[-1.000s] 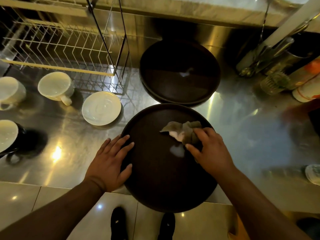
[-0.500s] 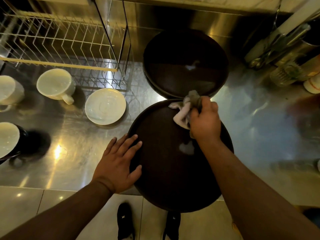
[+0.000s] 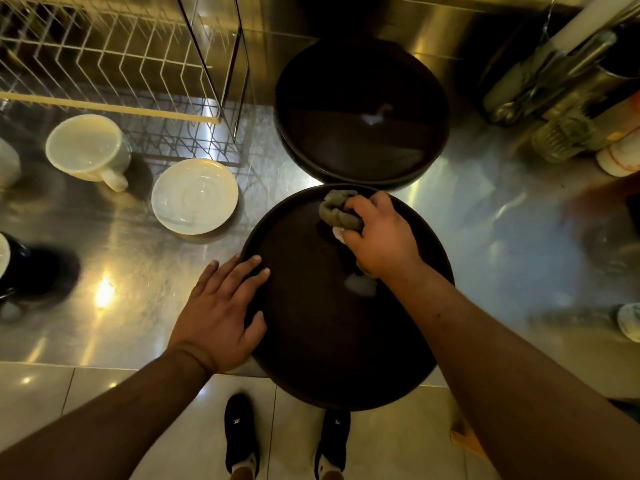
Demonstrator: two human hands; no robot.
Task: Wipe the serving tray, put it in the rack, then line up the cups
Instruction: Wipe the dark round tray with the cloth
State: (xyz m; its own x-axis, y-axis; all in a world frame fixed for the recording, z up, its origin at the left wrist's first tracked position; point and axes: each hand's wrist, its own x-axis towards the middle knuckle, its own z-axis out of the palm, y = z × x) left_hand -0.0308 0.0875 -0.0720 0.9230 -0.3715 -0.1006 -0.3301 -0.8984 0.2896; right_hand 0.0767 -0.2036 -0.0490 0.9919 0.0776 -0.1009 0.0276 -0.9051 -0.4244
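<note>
Round dark serving tray [image 3: 322,341] lying flat at the near edge of the steel counter [image 3: 485,237], its nearest rim overhanging the tiled floor. Right hand [image 3: 379,237] closed around a bunched grey-green cloth [image 3: 337,211], pressed onto the tray's far portion; a pale wet patch lies on the tray surface just beside the wrist. Left hand [image 3: 221,306] flat with fingers spread, palm on the counter, fingertips and thumb resting over the tray's left rim. Just beyond, touching or nearly so, a stack of similar dark trays [image 3: 360,112]. To the left: a white saucer [image 3: 194,196], a white cup [image 3: 88,148] lying tipped with handle toward the viewer, and behind them an empty-looking wire rack [image 3: 114,64]. A dark cup [image 3: 10,268] sits at the far left edge, partly cut off.
</note>
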